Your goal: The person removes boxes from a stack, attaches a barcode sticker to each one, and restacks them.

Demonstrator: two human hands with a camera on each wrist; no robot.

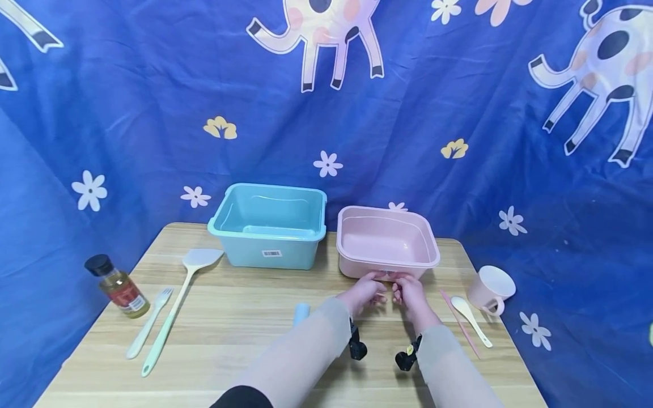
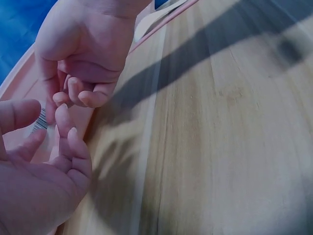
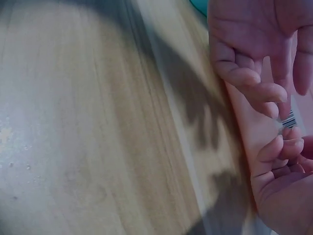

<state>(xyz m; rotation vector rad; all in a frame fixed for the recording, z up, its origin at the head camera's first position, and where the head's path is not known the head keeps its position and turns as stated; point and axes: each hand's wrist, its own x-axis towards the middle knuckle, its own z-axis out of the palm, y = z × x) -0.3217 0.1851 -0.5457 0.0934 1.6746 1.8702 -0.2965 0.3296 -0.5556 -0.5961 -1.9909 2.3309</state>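
Note:
Both hands are at the front wall of a pink basin (image 1: 388, 265), just under its rim. A small barcode label (image 2: 40, 121) shows on that wall between the fingertips. My left hand (image 1: 364, 293) comes from the left, its index finger reaching the label and its thumb apart, the other fingers loosely bent. From the right, my right hand (image 1: 410, 296) reaches one fingertip to the label's edge, with its remaining fingers bent towards the palm. The fingertips of the two hands nearly meet in the right wrist view. The basin stands upright on the wooden table (image 1: 229, 340).
A blue basin (image 1: 270, 252) stands left of the pink one. Further left are a spatula (image 1: 173, 309), a fork (image 1: 150, 323) and a black-capped bottle (image 1: 122, 290). A light-blue object (image 1: 301, 313) is partly behind the left sleeve. On the right lie a pink stick (image 1: 460, 324), a spoon (image 1: 471, 322) and a mug (image 1: 491, 288).

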